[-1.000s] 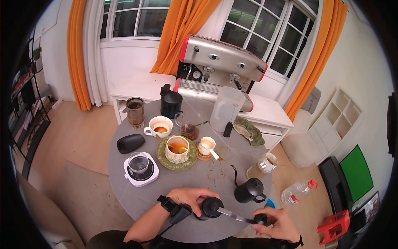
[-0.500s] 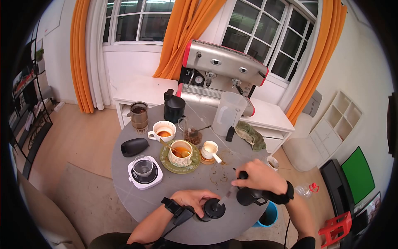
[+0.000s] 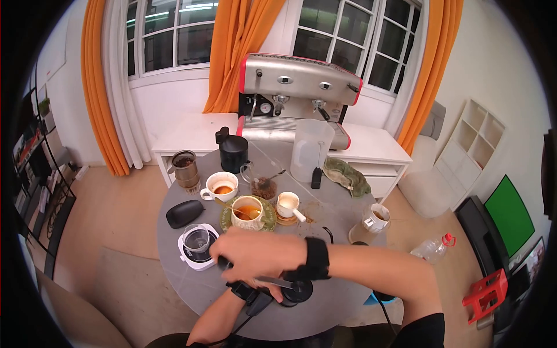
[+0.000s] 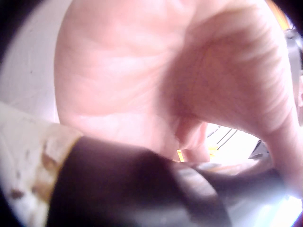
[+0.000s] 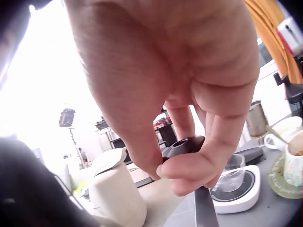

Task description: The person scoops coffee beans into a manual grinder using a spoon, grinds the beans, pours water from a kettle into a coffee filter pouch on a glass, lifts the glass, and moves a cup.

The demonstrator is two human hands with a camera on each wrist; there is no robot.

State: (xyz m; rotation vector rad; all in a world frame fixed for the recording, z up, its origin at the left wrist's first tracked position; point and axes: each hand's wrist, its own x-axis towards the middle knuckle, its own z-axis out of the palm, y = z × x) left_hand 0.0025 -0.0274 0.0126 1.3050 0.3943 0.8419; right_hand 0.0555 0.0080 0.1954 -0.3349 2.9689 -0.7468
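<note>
Black hand grinder (image 3: 298, 292), nearer me than the white scale (image 3: 200, 266): my left hand (image 4: 161, 80) grips its body, likely for bracing; my right hand (image 3: 249, 254) pinches the crank knob (image 5: 183, 146), presumably for leverage.

Nothing reads for certain. Green plate (image 5: 279, 183): pale lettering round the rim, too small to make out. White scale (image 3: 190, 258): dark letters on the edge, brand not legible. Coffee machine (image 3: 301, 75): badges on the front, characters unreadable. Its round gauge (image 3: 266, 108): dial marks too tiny, can't pull any numbers.
</note>
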